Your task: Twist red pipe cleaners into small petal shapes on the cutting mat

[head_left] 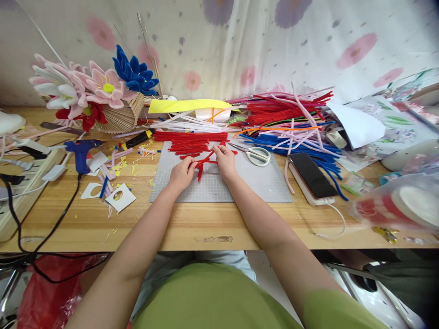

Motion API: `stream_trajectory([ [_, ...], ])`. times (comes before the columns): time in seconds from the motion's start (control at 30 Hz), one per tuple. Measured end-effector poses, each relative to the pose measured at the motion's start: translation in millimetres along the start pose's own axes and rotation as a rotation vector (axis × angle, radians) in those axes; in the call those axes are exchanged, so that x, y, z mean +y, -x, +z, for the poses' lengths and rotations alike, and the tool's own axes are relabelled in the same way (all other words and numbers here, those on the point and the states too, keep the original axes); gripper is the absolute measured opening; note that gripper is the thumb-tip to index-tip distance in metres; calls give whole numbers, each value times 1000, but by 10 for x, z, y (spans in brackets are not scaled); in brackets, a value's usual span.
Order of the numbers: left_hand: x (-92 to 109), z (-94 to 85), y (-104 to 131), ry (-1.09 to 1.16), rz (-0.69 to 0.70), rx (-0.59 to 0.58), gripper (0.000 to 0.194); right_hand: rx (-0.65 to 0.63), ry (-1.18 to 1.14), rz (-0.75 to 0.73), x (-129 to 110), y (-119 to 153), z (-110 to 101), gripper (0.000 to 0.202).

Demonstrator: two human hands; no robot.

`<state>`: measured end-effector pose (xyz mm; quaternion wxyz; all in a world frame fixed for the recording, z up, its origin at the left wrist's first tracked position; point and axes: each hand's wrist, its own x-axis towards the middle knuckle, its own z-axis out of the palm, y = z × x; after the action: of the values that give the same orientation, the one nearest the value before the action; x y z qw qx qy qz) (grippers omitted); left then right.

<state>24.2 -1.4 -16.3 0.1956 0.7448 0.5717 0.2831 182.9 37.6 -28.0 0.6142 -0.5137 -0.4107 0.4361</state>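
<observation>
Above a grey cutting mat (270, 187), both hands hold red pipe cleaners (206, 160) that cross one another between them. My left hand (183, 172) pinches one side, with thumb and fingers closed. On the other side my right hand (224, 161) is closed on them too, and a red end sticks out past its fingers. Just beyond the hands lie rows of cut red pipe cleaners (188, 142). A pair of scissors (258, 156) with pale handles rests on the mat to the right of my right hand.
A blue glue gun (80, 153) and punched white cards (121, 197) lie on the left, near pipe-cleaner flowers (106, 87). Heaped red pipe cleaners (270, 109) and blue ones (308, 153) are at the back right. A phone (313, 174) and a bagged cup (404, 201) stand right.
</observation>
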Motion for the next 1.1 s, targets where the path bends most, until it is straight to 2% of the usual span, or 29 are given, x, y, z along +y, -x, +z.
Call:
stream_trajectory([
  [0.1, 6, -14, -6, 2, -24, -11, 23, -28, -37, 49, -29, -5, 1, 22],
  [0.2, 31, -20, -3, 6, -52, -14, 22, -119, -92, 112, -70, 19, 11, 26],
  [0.33, 84, -5, 2, 2, -52, 48, 19, -238, -185, 195, -118, 76, 42, 30],
  [0.57, 121, 35, -8, 20, -90, 70, 20, -294, -402, 333, -151, 109, 65, 27],
  [0.7, 125, 58, -20, -119, -111, 31, 26, -310, -498, 424, -164, 105, 55, 16],
  [0.83, 128, 66, -36, -293, -114, -22, 27, -360, -550, 493, -184, 104, 49, 17],
  [0.93, 99, 57, -47, -375, -114, -45, 28, -365, -531, 493, -177, 80, 42, 22],
  [1.1, 47, 49, -54, -485, -91, -72, 32, -282, -434, 389, -142, 28, 19, 29],
])
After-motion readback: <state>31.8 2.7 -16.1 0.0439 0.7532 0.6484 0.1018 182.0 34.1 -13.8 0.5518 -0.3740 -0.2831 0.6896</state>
